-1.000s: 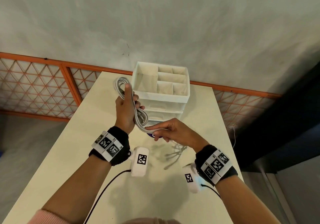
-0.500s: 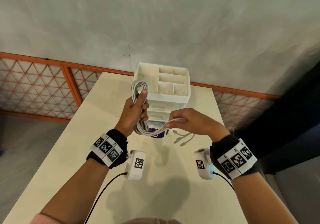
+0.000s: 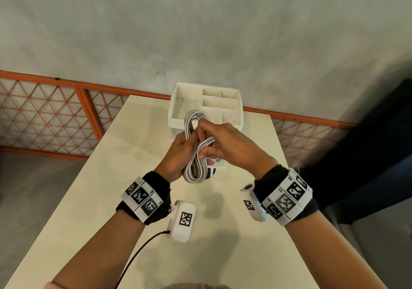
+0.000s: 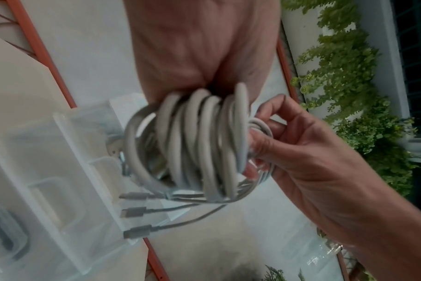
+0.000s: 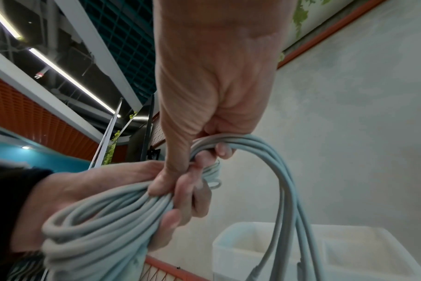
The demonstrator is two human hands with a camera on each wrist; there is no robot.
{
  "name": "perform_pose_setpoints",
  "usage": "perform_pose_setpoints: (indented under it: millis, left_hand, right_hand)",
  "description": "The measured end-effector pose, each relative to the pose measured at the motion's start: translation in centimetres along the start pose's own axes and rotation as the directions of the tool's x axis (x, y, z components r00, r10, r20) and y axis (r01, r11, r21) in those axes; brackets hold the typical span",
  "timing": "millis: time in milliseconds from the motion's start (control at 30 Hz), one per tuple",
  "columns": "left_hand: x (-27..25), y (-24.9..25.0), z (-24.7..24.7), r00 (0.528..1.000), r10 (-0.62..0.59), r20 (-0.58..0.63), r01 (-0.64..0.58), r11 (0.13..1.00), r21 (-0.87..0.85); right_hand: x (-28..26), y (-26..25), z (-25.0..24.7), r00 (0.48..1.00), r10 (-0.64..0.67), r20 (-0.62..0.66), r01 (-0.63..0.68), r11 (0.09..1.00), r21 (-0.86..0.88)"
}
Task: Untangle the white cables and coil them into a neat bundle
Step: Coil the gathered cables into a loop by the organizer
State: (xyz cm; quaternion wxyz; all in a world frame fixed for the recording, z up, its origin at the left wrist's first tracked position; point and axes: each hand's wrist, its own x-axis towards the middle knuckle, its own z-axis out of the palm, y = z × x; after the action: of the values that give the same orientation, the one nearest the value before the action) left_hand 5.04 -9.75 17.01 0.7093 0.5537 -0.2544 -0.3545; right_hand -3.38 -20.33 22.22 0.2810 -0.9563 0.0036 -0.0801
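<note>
A coil of white cables (image 3: 193, 152) (image 4: 195, 144) (image 5: 101, 224) hangs above the table, in front of the white organizer. My left hand (image 3: 181, 152) (image 5: 84, 192) grips the coil around its middle, fingers curled round the strands. My right hand (image 3: 219, 142) (image 4: 284, 144) (image 5: 204, 133) pinches the free strands against the coil's right side. In the left wrist view, three cable ends with connectors (image 4: 135, 211) stick out below the coil. The loop tops (image 3: 194, 115) rise above both hands.
A white compartment organizer (image 3: 206, 101) with drawers stands at the table's (image 3: 93, 199) far end against a grey wall. An orange lattice railing (image 3: 44, 114) runs behind the table. A dark blue-and-white object (image 3: 211, 172) lies partly hidden under the coil.
My right hand has moved left and up to the coil, bringing the loose strand against it. The trailing cable ends have lifted off the table. Both hands now meet at the coil.
</note>
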Motion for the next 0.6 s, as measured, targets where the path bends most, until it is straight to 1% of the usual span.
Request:
perform_pose_setpoints:
  millis: [133,200,267,333,400,533,600]
  left_hand:
    - [-0.2,0.0,-0.4,1.000,-0.009,-0.002,0.009,0.996,0.085]
    - [-0.5,-0.2,-0.4,0.999,-0.046,-0.005,0.046,0.989,0.144]
    - [-0.6,-0.4,-0.4,0.997,-0.078,0.014,0.074,0.980,0.182]
    - [-0.7,-0.6,-0.3,0.994,-0.098,0.052,0.087,0.980,0.178]
    - [-0.6,-0.6,-0.3,0.991,-0.114,0.076,0.100,0.980,0.172]
    - [-0.5,-0.4,-0.5,0.988,-0.131,0.082,0.116,0.980,0.161]
    - [-0.5,-0.4,-0.4,0.982,-0.166,0.089,0.151,0.976,0.157]
  right_hand:
    - [0.1,-0.6,0.4,0.999,0.037,-0.026,-0.039,0.995,-0.093]
    - [0.1,-0.7,0.1,0.996,0.046,-0.074,-0.061,0.975,-0.215]
    - [0.1,-0.7,-0.2,0.991,0.034,-0.133,-0.081,0.928,-0.364]
    - [0.2,-0.7,-0.4,0.987,0.038,-0.157,-0.102,0.902,-0.421]
    - [-0.1,-0.5,-0.6,0.987,0.061,-0.147,-0.112,0.923,-0.369]
    - [-0.6,0.5,-1.7,0.984,0.119,-0.133,-0.135,0.983,-0.122]
    - [-0.8,0.9,-1.9,0.987,0.131,-0.094,-0.137,0.989,-0.061]
